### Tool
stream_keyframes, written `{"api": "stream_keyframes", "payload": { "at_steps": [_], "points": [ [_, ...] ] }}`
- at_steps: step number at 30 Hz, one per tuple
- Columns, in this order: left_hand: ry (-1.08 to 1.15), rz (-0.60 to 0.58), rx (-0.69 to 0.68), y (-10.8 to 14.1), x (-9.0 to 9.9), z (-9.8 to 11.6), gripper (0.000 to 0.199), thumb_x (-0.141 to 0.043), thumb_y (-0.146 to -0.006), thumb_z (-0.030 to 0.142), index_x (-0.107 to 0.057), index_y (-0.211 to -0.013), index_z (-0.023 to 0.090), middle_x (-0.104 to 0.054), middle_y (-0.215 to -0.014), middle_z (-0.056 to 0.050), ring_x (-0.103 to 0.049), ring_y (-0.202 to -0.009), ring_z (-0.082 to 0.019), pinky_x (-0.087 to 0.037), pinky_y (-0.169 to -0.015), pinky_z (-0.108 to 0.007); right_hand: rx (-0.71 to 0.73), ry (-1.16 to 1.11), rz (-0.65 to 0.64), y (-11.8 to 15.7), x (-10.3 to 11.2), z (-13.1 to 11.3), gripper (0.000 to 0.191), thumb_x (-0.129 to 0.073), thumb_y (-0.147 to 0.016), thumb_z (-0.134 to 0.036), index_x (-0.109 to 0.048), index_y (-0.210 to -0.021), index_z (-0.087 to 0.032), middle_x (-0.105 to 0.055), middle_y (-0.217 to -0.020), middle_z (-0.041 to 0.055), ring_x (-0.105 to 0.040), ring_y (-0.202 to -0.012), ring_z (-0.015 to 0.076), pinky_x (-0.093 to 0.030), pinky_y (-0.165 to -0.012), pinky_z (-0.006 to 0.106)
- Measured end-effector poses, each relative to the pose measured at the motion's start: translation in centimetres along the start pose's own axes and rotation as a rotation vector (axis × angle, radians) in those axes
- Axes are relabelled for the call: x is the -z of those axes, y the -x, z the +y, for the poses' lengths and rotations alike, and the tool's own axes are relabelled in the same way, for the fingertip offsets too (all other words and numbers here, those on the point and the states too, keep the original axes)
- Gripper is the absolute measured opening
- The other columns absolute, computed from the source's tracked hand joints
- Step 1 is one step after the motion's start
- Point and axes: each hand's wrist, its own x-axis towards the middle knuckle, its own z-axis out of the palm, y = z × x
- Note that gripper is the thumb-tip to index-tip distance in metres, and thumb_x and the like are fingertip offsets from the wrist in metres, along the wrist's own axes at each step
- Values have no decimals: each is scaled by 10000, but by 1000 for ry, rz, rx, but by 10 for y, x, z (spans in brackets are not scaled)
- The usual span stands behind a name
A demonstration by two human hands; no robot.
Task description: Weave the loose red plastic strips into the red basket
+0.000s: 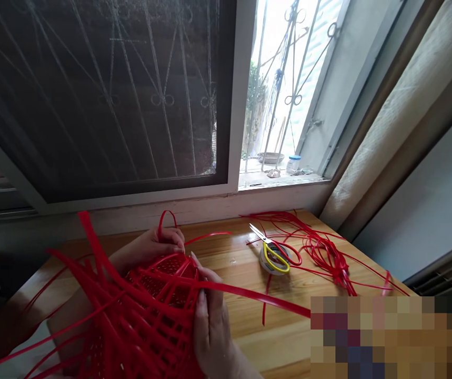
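A partly woven red basket (pixel 150 310) of flat plastic strips fills the lower left, with long loose strip ends fanning out to the left and right. At its far rim my left hand (pixel 164 243) is closed, fingertips pinching a thin red strip (pixel 167 213) that loops up above the knuckles. My right hand (pixel 212 321) grips the basket's right side, thumb on the near side and fingers along the rim. One wide strip (pixel 257 296) runs out rightward across that hand. Weave and loose strips hide parts of my left forearm.
Scissors (pixel 275 252) with red and yellow handles lie on a roll of tape (pixel 269 266) on the wooden table (pixel 245 326). Behind them spreads a bundle of red strips (pixel 328 258). A window (pixel 231 131) stands beyond the table; a pixelated patch covers the lower right.
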Motion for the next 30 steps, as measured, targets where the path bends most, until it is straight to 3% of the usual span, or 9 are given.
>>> {"api": "stream_keyframes", "payload": {
  "at_steps": [6,10,13,16,19,24,27,30],
  "points": [
    [-9,27,-14,0,0,1,216,-653,-816,349,-679,-756,144,-561,-797,-2,-499,-663,-101,-395,-618,-248,-32,-16,16,-3,1,-2,388,-352,-945,-167,-400,-1313,-280,-405,-1433,67,-418,-1291,205,-370,-1070,405],
    [-19,39,-49,5,1,-2,155,-643,-813,378,-717,-790,244,-566,-796,0,-497,-684,-118,-390,-640,-264,-176,33,80,-19,18,-13,145,-462,-902,-263,-584,-968,-220,-586,-1092,76,-561,-1012,203,-461,-897,362],
    [-44,22,-75,6,1,-2,134,-649,-793,413,-731,-830,314,-589,-838,-16,-517,-732,-150,-400,-667,-293,-261,66,-68,-40,36,-27,85,-563,-811,-269,-578,-772,-195,-581,-834,34,-549,-824,180,-457,-777,318],
    [-77,5,-84,5,1,2,115,-667,-781,376,-745,-839,315,-609,-858,-31,-539,-760,-167,-412,-690,-306,-488,-2,-256,-60,48,-37,66,-599,-731,-209,-541,-709,-186,-543,-702,-9,-493,-657,133,-417,-602,252],
    [-96,21,-82,5,-2,6,131,-668,-789,335,-752,-858,263,-619,-857,-38,-554,-759,-159,-424,-699,-290,-545,-116,-282,-68,50,-37,100,-616,-718,-222,-525,-689,-193,-504,-629,-41,-442,-584,107,-372,-526,219],
    [-76,124,-60,7,-5,10,161,-654,-809,316,-699,-842,165,-593,-792,-22,-539,-696,-122,-419,-646,-244,-440,-250,-66,-50,38,-30,151,-596,-784,-352,-591,-839,-212,-604,-786,3,-541,-726,158,-456,-655,261],
    [-67,145,-79,7,-4,10,187,-680,-785,325,-681,-760,139,-579,-789,-25,-542,-723,-127,-430,-680,-256,-496,-395,-36,-33,24,-24,295,-496,-856,-452,-602,-1020,-230,-652,-911,31,-586,-903,203,-480,-813,317],
    [-63,137,-82,6,-4,11,176,-692,-772,307,-680,-738,135,-579,-792,-28,-550,-744,-136,-436,-713,-277,-515,-548,-5,-20,7,-14,385,-381,-908,-506,-583,-1135,-269,-649,-1070,26,-541,-1108,210,-418,-982,353]
  ]
}}
